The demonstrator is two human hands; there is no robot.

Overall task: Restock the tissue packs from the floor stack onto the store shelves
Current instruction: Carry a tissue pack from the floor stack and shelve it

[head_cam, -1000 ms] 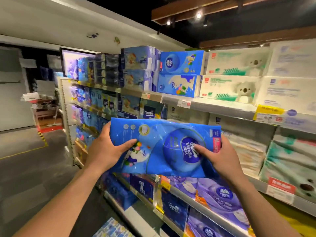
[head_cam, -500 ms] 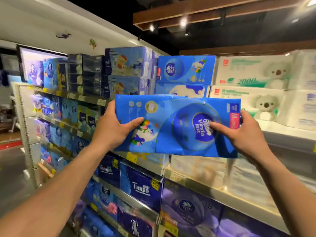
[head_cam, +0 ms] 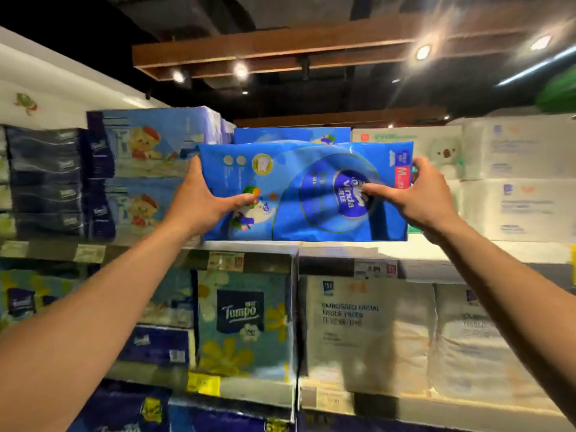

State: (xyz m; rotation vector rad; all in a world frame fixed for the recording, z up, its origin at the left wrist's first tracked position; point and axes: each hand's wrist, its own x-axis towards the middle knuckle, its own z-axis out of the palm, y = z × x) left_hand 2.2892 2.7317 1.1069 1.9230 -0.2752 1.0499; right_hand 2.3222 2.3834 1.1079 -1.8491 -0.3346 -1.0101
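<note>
I hold a blue Vinda tissue pack with both hands at the level of the top shelf. My left hand grips its left end and my right hand grips its right end, thumbs across the front. The pack's lower edge sits at the shelf's front edge. Behind it another blue Vinda pack shows above it. The floor stack is out of view.
Blue bear-print Tempo packs stand left of the gap, white koala-print packs right of it. Below are a floral Tempo pack and white embossed tissue packs. Price tags line the shelf edges. A wooden beam runs overhead.
I have lifted the blue pack from chest height up to the top shelf, and my view has tilted upward and closer to the shelves.
</note>
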